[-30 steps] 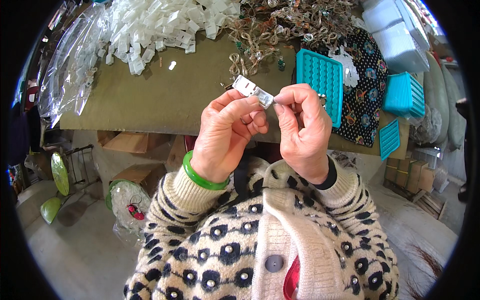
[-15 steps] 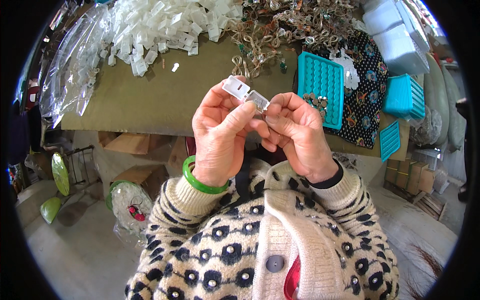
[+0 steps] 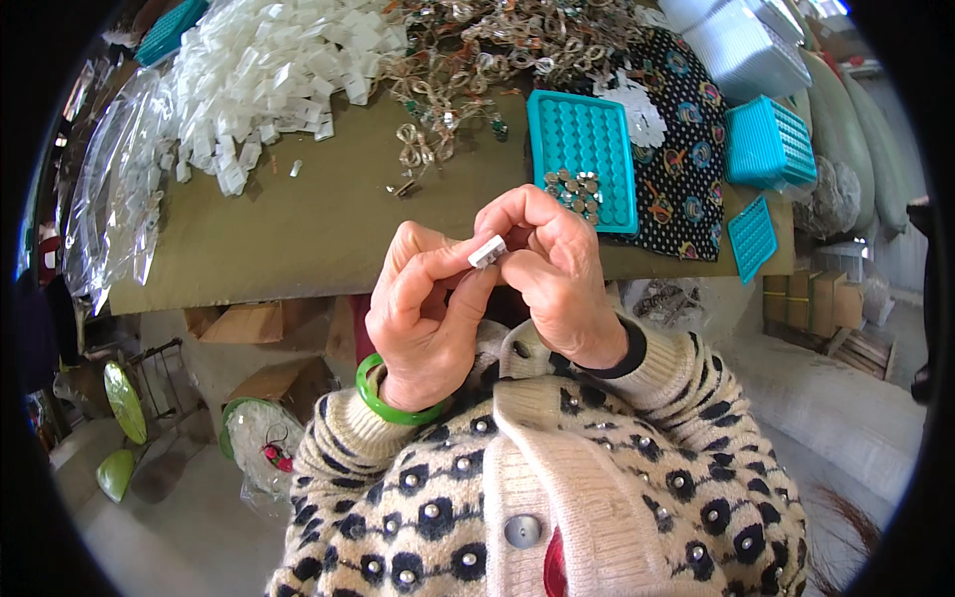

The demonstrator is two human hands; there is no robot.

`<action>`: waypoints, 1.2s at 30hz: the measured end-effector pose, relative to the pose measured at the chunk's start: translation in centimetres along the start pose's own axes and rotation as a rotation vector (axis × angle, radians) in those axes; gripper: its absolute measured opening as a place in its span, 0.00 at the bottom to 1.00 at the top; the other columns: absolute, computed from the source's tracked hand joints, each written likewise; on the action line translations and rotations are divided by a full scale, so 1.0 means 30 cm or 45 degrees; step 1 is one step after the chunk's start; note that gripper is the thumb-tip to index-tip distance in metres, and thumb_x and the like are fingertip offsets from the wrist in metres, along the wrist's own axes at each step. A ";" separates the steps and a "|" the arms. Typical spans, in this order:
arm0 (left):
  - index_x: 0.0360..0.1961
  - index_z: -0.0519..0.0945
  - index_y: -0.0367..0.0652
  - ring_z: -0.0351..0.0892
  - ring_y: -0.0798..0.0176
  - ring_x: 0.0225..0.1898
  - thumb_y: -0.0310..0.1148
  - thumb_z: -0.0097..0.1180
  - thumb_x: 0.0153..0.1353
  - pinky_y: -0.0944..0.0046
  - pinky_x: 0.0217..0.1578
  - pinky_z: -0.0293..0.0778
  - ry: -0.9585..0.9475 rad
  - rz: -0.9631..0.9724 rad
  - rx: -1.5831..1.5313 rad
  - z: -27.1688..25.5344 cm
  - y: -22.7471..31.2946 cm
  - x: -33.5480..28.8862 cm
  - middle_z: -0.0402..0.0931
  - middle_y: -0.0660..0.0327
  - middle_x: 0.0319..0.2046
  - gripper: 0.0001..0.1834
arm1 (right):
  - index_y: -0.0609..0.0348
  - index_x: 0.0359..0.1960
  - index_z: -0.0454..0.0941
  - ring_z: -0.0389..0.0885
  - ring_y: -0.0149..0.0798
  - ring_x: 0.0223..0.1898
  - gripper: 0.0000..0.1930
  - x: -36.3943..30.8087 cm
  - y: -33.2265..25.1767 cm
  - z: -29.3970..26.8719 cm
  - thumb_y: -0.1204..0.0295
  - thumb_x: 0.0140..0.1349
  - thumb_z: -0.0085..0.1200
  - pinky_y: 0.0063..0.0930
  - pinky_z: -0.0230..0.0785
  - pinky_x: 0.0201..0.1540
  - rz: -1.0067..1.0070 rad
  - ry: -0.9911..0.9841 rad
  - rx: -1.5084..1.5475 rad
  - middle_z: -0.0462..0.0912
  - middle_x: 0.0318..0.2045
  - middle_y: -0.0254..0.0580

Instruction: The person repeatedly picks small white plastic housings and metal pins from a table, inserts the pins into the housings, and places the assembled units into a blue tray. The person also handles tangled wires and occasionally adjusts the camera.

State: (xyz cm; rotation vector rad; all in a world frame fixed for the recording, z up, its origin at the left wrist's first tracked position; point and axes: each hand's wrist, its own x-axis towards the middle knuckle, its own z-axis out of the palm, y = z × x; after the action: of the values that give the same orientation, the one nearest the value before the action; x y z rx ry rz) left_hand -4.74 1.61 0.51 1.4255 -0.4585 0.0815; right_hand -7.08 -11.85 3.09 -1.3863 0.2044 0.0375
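Observation:
A small white plastic piece [image 3: 487,251] is pinched between the fingers of both hands in front of my chest. My left hand [image 3: 423,318], with a green bangle on the wrist, grips it from the left with thumb and fingers. My right hand [image 3: 557,269] closes on it from the right, its fingers curled over the piece. Just beyond the hands a turquoise tray [image 3: 587,149] lies on the table with several small metal bits [image 3: 572,189] at its near edge.
The brown table [image 3: 318,219] carries a heap of white plastic pieces [image 3: 279,70], a tangle of metal ornaments [image 3: 497,40], a dark patterned cloth [image 3: 686,149], turquoise baskets [image 3: 771,139] and clear bags [image 3: 119,189]. Cardboard boxes [image 3: 249,323] sit below.
The white piece was held out lengthwise between the fingertips; the hands have drawn together and lower, and now only its end shows between the fingers.

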 end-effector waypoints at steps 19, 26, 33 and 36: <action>0.41 0.73 0.38 0.68 0.70 0.25 0.19 0.51 0.59 0.68 0.20 0.71 -0.091 -1.141 -0.739 0.031 0.002 0.070 0.73 0.62 0.34 0.09 | 0.61 0.32 0.73 0.77 0.39 0.25 0.04 0.085 -0.048 -0.363 0.81 0.59 0.56 0.30 0.70 0.28 -0.856 0.326 -1.462 0.76 0.26 0.40; 0.38 0.75 0.38 0.69 0.71 0.23 0.18 0.53 0.56 0.69 0.18 0.69 -0.121 -1.119 -0.783 0.049 -0.029 0.105 0.74 0.62 0.30 0.09 | 0.66 0.44 0.79 0.75 0.22 0.24 0.09 0.067 -0.110 -0.382 0.75 0.65 0.56 0.17 0.71 0.26 0.034 0.090 0.114 0.80 0.27 0.34; 0.45 0.77 0.34 0.80 0.66 0.29 0.19 0.56 0.60 0.62 0.27 0.82 -0.156 -1.142 -0.754 0.064 -0.039 0.115 0.79 0.59 0.34 0.11 | 0.64 0.35 0.78 0.72 0.22 0.21 0.04 0.037 -0.097 -0.367 0.75 0.64 0.58 0.17 0.64 0.23 -0.453 0.211 -0.969 0.78 0.24 0.32; 0.46 0.78 0.33 0.83 0.63 0.32 0.19 0.57 0.61 0.59 0.32 0.85 -0.126 -1.137 -0.788 0.068 -0.039 0.105 0.80 0.57 0.36 0.12 | 0.64 0.34 0.76 0.74 0.34 0.22 0.05 0.016 -0.080 -0.356 0.83 0.57 0.57 0.26 0.67 0.24 -0.644 0.173 -1.298 0.75 0.26 0.40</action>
State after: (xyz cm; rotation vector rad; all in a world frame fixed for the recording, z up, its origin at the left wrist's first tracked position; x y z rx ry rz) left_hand -2.01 -1.22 0.68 0.9121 0.1097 -0.7891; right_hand -7.55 -22.79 3.55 -2.4244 -0.0858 -0.4284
